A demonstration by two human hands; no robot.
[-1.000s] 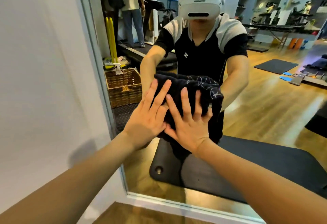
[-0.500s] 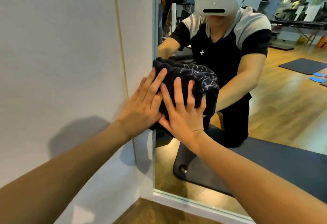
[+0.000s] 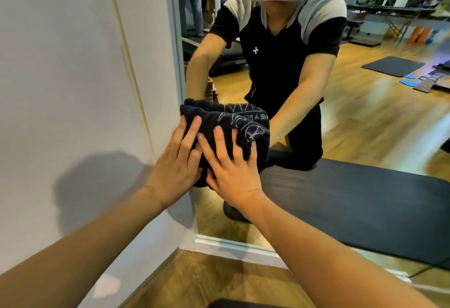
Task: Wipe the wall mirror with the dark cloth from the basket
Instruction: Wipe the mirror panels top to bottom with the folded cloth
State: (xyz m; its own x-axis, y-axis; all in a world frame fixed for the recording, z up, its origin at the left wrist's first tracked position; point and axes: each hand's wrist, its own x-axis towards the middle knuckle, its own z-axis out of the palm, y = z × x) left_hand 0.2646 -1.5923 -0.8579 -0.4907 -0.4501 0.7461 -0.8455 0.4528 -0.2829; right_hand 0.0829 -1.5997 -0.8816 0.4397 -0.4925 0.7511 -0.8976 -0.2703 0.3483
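Observation:
A folded dark cloth [image 3: 233,122] with pale line markings lies flat against the wall mirror [image 3: 365,137], right at the mirror's left frame. My left hand [image 3: 176,164] presses on the cloth's left part with straight, spread fingers. My right hand [image 3: 232,169] presses beside it, fingers also straight and spread over the cloth. The two hands touch at the thumbs. The mirror shows my reflection kneeling with both arms stretched forward. The basket is not in sight.
A white wall [image 3: 73,88] fills the left side, meeting the mirror frame [image 3: 180,64]. The mirror's bottom edge [image 3: 233,243] sits just above a wooden floor [image 3: 207,281]. A dark exercise mat [image 3: 353,200] and a gym room appear as reflections.
Both hands and the cloth have slid left across the mirror to its left frame and slightly downward. The reflected wicker basket has dropped out of sight.

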